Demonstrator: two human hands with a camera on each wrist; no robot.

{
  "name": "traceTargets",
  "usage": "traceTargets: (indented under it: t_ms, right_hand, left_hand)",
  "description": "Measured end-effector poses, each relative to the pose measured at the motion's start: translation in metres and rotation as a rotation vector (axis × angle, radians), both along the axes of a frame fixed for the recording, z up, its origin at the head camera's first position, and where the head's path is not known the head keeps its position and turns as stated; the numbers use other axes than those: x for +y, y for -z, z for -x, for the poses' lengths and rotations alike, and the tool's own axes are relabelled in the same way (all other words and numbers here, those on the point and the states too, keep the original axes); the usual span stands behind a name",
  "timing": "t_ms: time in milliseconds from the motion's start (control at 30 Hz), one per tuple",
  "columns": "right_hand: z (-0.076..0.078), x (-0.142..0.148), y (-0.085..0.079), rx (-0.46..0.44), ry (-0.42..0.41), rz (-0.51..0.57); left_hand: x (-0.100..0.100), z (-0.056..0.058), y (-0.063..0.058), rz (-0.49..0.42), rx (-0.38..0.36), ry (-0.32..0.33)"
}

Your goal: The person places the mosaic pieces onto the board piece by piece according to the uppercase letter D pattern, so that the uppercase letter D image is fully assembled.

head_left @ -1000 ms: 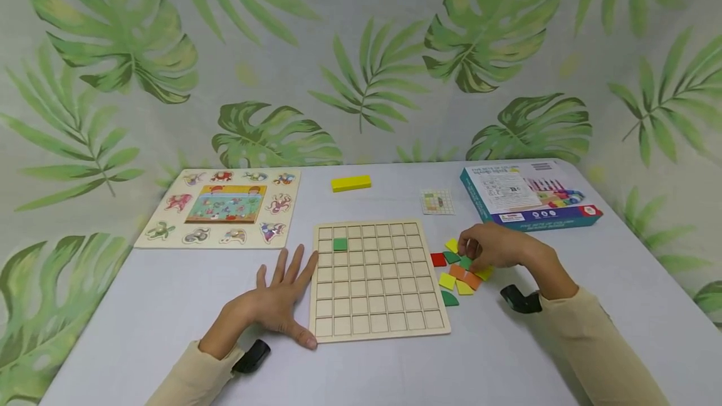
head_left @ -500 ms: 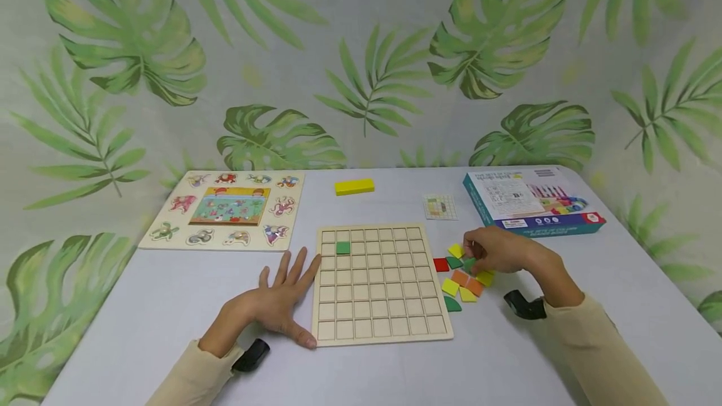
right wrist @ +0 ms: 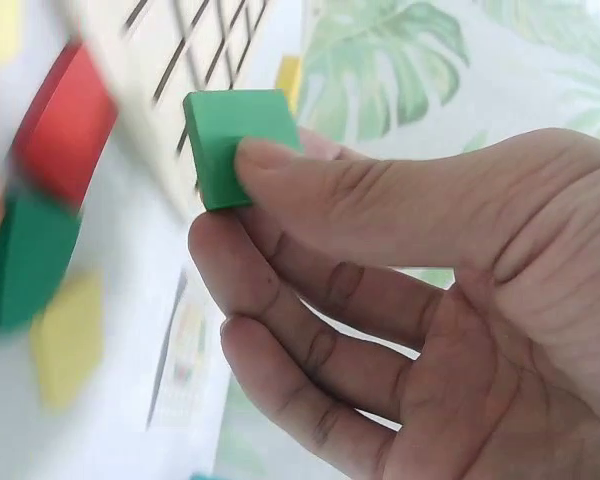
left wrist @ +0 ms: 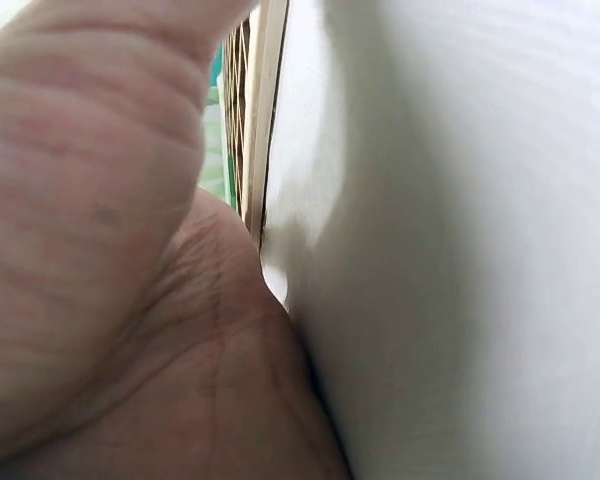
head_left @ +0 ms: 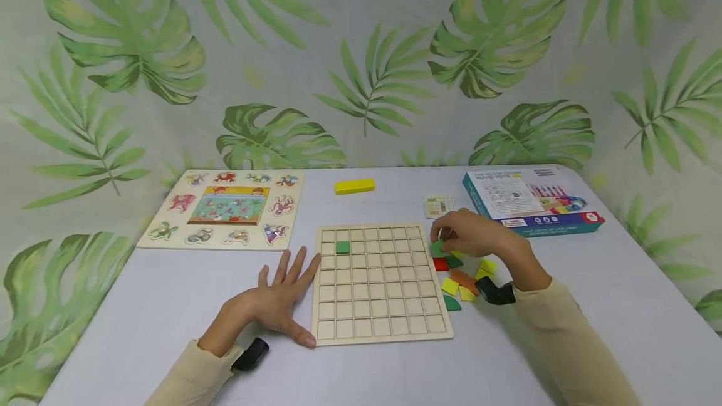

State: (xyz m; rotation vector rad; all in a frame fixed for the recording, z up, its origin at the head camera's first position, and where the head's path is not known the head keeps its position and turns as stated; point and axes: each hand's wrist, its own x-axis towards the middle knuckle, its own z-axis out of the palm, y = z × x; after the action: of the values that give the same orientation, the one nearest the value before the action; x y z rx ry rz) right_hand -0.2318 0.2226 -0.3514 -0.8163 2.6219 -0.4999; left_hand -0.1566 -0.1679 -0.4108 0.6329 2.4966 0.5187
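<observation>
Right wrist view: pinched a green square tile [right wrist: 230, 118] between thumb and fingers of the right hand [head_left: 476, 234], just off the upper right edge of the wooden grid board [head_left: 383, 284]. Looked like a placing step, with tile in hand but not yet seated; probably called next for squaring it to a chosen cell and pressing it down. Rested the left hand [head_left: 279, 307] with fingers spread along the board's left edge, gripping nothing. Showed a seated green square [head_left: 343, 247] diagonally one cell in from the board's upper left corner. Had a red tile [head_left: 440, 264] and a green quarter-circle tile [head_left: 452, 304] just beside the board's right edge. Beyond the board, showed a pattern card [head_left: 438, 207] and a yellow block [head_left: 354, 187].
</observation>
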Motion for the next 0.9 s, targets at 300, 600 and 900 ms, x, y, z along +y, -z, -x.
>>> traceTargets:
  t_ms: [300, 600, 900]
  right_hand:
    - [0.007, -0.042, 0.002, 0.060, -0.075, 0.115]
    - [0.017, -0.082, -0.003, 0.053, -0.053, 0.157]
    - [0.014, -0.115, 0.010, 0.086, -0.012, 0.176]
  left_hand:
    - [0.001, -0.002, -0.002, 0.001, 0.009, -0.004]
    - [-0.001, -0.002, -0.002, -0.001, 0.018, -0.007]
    - [0.000, -0.003, -0.002, 0.014, 0.029, -0.001]
